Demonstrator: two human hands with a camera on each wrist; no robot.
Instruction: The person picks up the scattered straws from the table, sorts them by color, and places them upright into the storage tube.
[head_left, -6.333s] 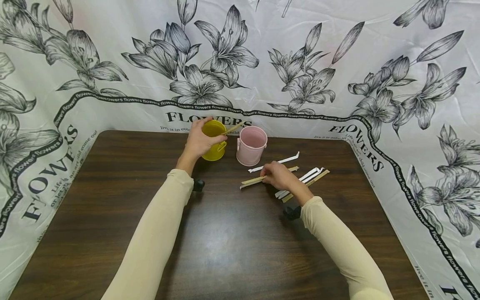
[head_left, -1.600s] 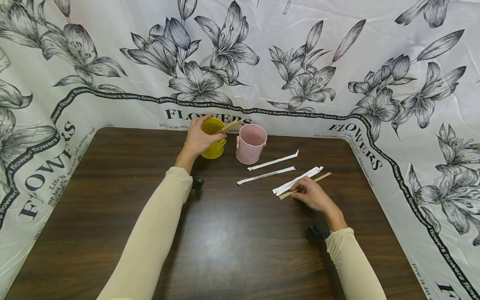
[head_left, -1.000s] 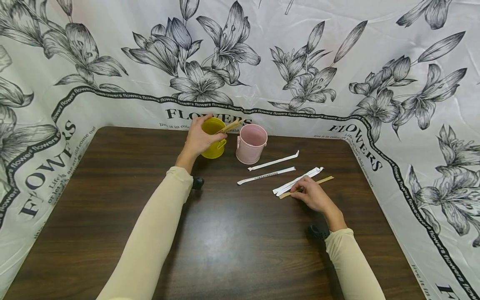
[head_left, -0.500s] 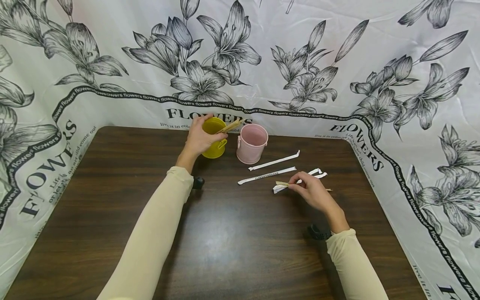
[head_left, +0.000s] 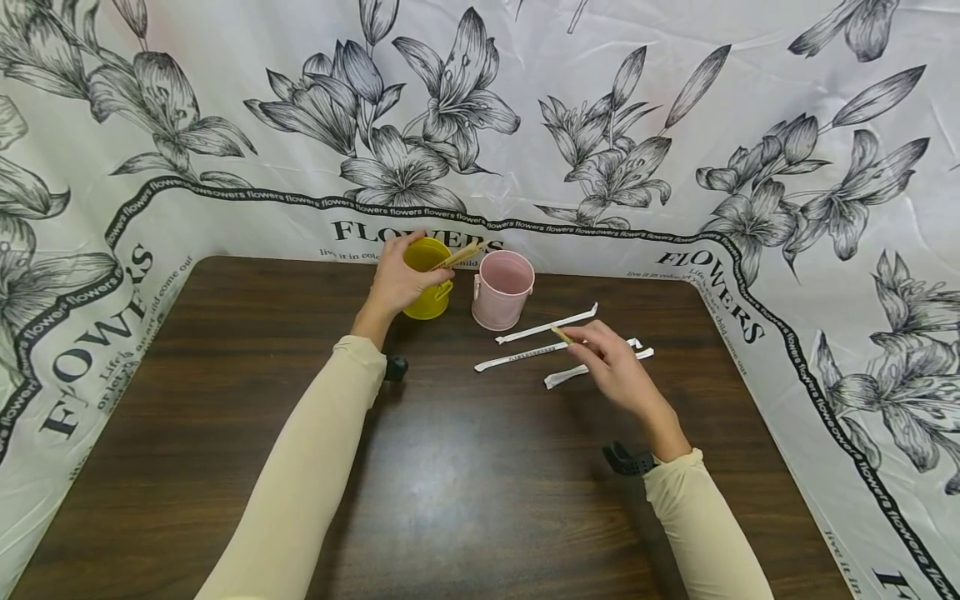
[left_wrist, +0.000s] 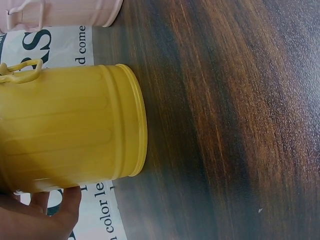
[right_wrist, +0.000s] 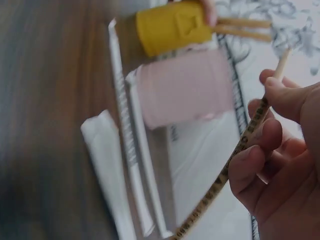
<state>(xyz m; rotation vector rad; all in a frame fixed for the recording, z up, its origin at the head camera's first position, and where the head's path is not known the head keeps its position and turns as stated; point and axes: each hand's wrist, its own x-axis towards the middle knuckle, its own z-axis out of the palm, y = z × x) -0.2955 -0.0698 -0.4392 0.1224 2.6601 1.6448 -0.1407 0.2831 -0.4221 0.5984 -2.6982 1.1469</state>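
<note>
My left hand [head_left: 396,279] grips the small yellow bucket [head_left: 427,308] at its rim, fingers behind and thumb at the front. Brown paper-wrapped straws [head_left: 463,254] poke out of that bucket, leaning right beside the thumb. My right hand [head_left: 618,367] pinches another brown wrapped straw [right_wrist: 215,186] between thumb and fingers; in the right wrist view it slants, with dark print along it. This straw is above the table, over several white paper-wrapped straws [head_left: 517,357]. In the left wrist view the yellow bucket [left_wrist: 70,125] stands upright on the table, some fingertips [left_wrist: 70,200] showing beside it.
A pink bucket [head_left: 498,304] stands just right of the yellow one, and no straws show in it. The white straws lie in front and to its right on the dark wooden table [head_left: 450,467]. A flower-printed cloth [head_left: 600,125] hangs behind the table.
More brown straws stick out of the yellow bucket than at first. My right hand has picked a brown straw off the table beside the white ones and moved it up and left. My left hand stays.
</note>
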